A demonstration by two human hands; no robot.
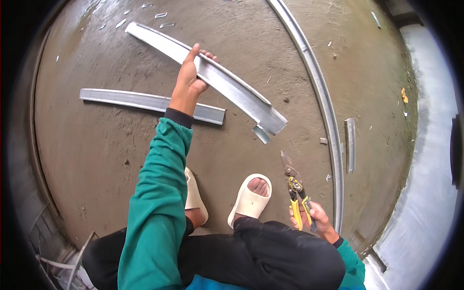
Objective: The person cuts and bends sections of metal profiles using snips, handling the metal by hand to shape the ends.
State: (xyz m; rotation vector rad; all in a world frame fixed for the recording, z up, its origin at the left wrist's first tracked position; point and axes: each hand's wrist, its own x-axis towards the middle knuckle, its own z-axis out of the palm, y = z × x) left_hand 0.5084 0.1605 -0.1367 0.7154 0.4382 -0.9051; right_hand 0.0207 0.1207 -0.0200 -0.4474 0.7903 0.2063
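Observation:
My left hand [191,75] is wrapped round a silvery metal channel [229,89], its thumb on the near side and fingertips over the far edge. The channel slants from upper left down to the right. At its right end one flange is cut, and a small flap [262,135] hangs bent down there. Low on the right, my right hand [314,217] grips yellow-and-black handled tin snips [298,195] by their handles. The snips' blades point up toward the channel's cut end, apart from it. Part of the right palm is hidden behind the handles.
A shorter metal channel [145,100] lies on the brown floor behind my left wrist. One long metal channel [321,92] runs down the right side, with a short piece [350,145] beside it. Metal offcuts [161,15] lie at the top left. A pale wall [425,159] bounds the right.

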